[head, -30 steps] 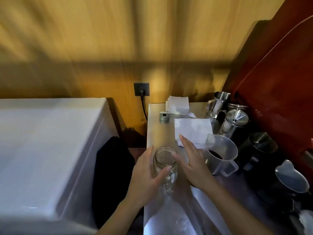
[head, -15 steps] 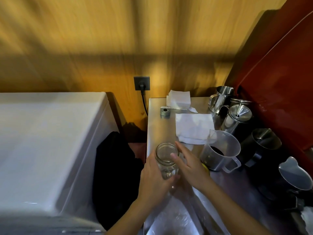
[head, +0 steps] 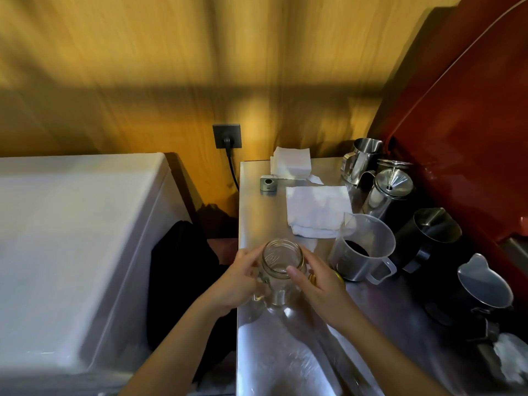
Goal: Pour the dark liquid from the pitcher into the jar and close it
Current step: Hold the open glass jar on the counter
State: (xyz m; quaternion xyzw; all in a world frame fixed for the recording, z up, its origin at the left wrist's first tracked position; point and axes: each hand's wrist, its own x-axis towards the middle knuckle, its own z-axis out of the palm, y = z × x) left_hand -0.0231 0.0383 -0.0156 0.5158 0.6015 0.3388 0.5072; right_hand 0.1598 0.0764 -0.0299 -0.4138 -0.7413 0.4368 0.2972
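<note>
An open clear glass jar [head: 281, 262] with a side handle stands near the left edge of the steel counter [head: 380, 315]. My left hand [head: 237, 284] wraps its left side at the handle. My right hand [head: 317, 281] holds the right side, thumb on the rim. A gold lid [head: 313, 278] peeks out under my right hand. The clear plastic pitcher [head: 363, 248] with dark liquid at its bottom stands just right of the jar, untouched.
White folded cloths [head: 317, 208] and a small grey device [head: 268, 184] lie behind the jar. Steel and black jugs [head: 388, 192] line the right side against a red panel. A white appliance [head: 71, 238] sits left, across a gap; a wall socket [head: 227, 136] is above.
Both hands have closed around the jar and it has shifted slightly nearer on the counter. The camera has tilted a little, so the scene sits lower in view.
</note>
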